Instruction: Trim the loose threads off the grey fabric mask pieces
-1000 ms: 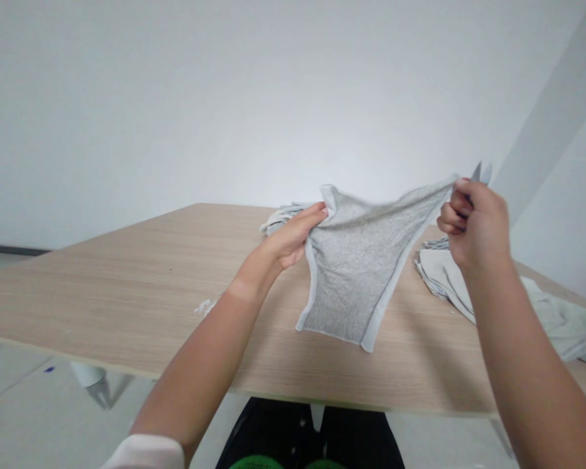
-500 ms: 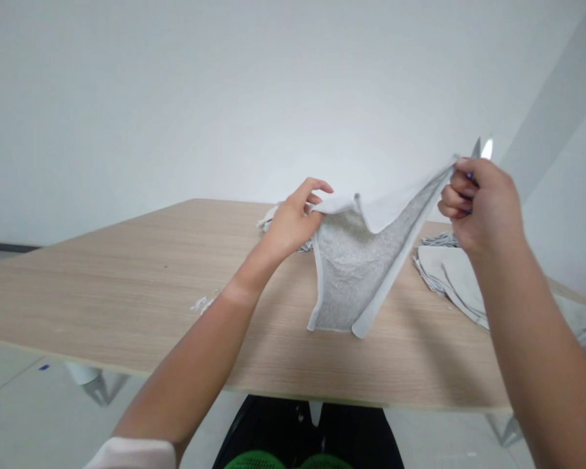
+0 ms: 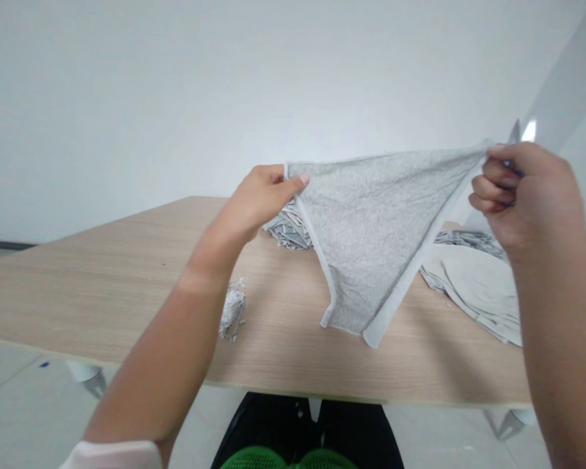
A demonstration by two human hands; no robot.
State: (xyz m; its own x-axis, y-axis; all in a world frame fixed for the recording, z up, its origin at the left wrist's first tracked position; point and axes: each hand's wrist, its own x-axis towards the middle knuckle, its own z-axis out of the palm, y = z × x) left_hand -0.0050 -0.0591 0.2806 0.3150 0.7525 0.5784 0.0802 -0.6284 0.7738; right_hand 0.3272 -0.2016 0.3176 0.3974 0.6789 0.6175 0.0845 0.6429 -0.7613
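Grey cloth (image 3: 371, 221) pulled wider, wooden table (image 3: 102, 280) beneath; white wall (image 3: 215, 85) behind

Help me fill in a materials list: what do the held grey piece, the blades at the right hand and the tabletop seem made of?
Grey piece: matte fabric, probably knit; it's heathered and softly creased.
Blades: probably polished metal; one gleams.
Tabletop: wood or wood-look laminate, low sheen; grain lines show.
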